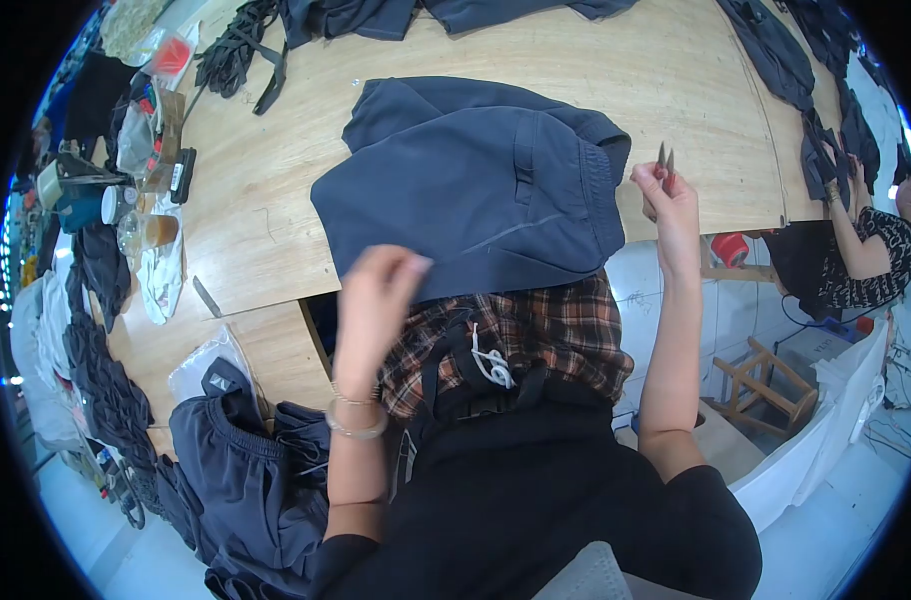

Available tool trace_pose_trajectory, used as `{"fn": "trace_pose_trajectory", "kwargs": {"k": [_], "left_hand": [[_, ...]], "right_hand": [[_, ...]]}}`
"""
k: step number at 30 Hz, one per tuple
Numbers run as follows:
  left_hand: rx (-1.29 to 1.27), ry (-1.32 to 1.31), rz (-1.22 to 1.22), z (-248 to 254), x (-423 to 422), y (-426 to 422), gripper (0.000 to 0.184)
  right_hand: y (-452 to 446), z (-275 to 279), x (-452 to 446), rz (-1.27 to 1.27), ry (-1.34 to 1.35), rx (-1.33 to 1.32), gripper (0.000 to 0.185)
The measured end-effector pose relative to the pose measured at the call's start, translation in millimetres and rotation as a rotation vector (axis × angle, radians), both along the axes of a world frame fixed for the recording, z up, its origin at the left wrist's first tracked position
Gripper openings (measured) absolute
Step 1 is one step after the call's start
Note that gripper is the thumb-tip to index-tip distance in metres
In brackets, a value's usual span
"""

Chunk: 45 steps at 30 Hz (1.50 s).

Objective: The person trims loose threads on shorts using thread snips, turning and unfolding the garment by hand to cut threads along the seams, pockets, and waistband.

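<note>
Dark blue-grey pants lie folded on the wooden table in front of me, their elastic waistband toward the right. My right hand is raised just off that waistband, closed round small thread snips. The two pointed blades stick up from the fingers, and a bit of red handle shows. Over the near left edge of the pants is my left hand, slightly blurred, with thumb and fingertips pinched together. Whatever it may hold is too small to make out. A bracelet and a bangle circle that wrist.
More dark garments lie along the table's far edge and in a pile at my lower left. Bottles and a cup stand left. A co-worker handles dark cloth at the right, near a wooden stool.
</note>
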<state>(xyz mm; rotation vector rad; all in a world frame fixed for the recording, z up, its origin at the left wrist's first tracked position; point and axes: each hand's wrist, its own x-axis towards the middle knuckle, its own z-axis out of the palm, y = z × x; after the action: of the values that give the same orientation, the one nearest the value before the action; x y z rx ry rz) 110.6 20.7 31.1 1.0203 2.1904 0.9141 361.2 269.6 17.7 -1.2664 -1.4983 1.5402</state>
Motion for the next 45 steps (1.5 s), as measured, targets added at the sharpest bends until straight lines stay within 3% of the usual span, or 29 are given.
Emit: {"fn": "trace_pose_trajectory", "kwargs": {"k": [3,5,9,15,17,19,20,21,22,23,25,27,29,31,33,35,36,37,39,41,43,44,45], "left_hand": [[0.092,0.224,0.373,-40.8,-49.4,-41.9,0.019],[0.087,0.121,0.476,-49.8,-55.9,-54.1,0.018],[-0.018,-0.091,0.370,-69.0,-56.1,-65.2,0.018],[0.128,-0.112,0.635,-76.2,-62.3,-62.1,0.016],[0.199,-0.435,0.648,-57.9,-60.5,-57.6,0.016],[0.341,-0.706,0.618,-57.1,-65.5,-63.9,0.026],[0.345,-0.682,0.638,-49.2,-64.0,-62.8,0.026],[0.352,-0.750,0.638,-40.4,-61.7,-61.5,0.037],[0.358,-0.821,0.638,-32.6,-59.8,-60.6,0.048],[0.360,-0.806,0.654,-28.3,-58.9,-59.4,0.048],[0.399,-0.874,0.525,-23.3,-58.0,-57.3,0.069],[0.381,-0.848,0.449,-21.6,-59.3,-58.3,0.076],[0.337,-0.823,0.421,-18.1,-57.4,-54.4,0.077],[0.387,-0.834,0.333,2.5,-48.7,-40.8,0.072],[0.437,-0.842,0.250,15.8,-42.7,-28.4,0.067],[0.444,-0.480,0.125,25.9,-40.5,-14.8,0.048],[0.488,-0.531,0.113,36.1,-34.7,-7.2,0.032],[0.493,-0.535,0.107,42.6,-36.6,-3.9,0.032],[-0.033,0.285,-0.195,47.9,-45.5,3.8,0.029],[0.082,0.359,-0.201,35.1,-52.3,16.6,0.030],[0.330,0.367,-0.123,27.4,-56.3,32.4,0.025],[0.345,0.595,-0.133,32.9,-56.9,42.3,0.021],[0.358,0.583,-0.142,36.4,-65.2,52.2,0.021]], "right_hand": [[-7.9,-2.5,2.7,-0.011,-0.163,0.001,0.025],[-11.1,-9.4,1.8,-0.001,-0.207,0.014,0.025],[-16.5,-12.2,-0.3,0.092,-0.221,0.079,0.027],[-7.8,-29.2,1.7,0.063,-0.254,0.085,0.027],[-9.6,-27.1,-1.0,-0.020,-0.299,0.086,0.026],[-8.4,-26.1,0.9,0.010,-0.383,0.176,0.023],[-7.7,-23.7,0.9,0.000,-0.423,0.274,0.023],[-8.2,-23.0,-0.6,-0.013,-0.461,0.373,0.022],[-9.5,-24.9,-3.7,-0.074,-0.422,0.492,0.019],[-17.7,-14.3,-16.4,-0.058,-0.407,0.487,0.019],[-39.1,13.8,-45.1,-0.032,-0.280,0.512,0.015],[-65.7,30.8,-82.8,0.262,-0.064,0.362,0.015],[-96.7,36.8,-122.6,0.528,0.025,0.310,0.029],[-123.5,20.8,-159.1,0.628,0.147,0.447,0.035],[-127.6,-0.3,-181.6,0.710,0.111,0.411,0.032],[-113.9,22.9,-183.1,0.705,0.146,0.288,0.024],[-103.7,33.6,-179.1,0.660,0.110,0.308,0.023],[-90.7,46.3,-172.2,0.609,0.074,0.329,0.023],[-60.6,71.0,-150.6,0.458,0.095,0.359,0.018],[-29.2,85.0,-127.3,0.181,0.210,0.171,0.013],[7.1,85.0,-95.0,0.175,0.139,0.195,0.013],[18.0,82.1,-85.7,0.103,0.164,0.198,0.015],[30.8,83.2,-77.9,0.091,0.152,0.207,0.015]]}}
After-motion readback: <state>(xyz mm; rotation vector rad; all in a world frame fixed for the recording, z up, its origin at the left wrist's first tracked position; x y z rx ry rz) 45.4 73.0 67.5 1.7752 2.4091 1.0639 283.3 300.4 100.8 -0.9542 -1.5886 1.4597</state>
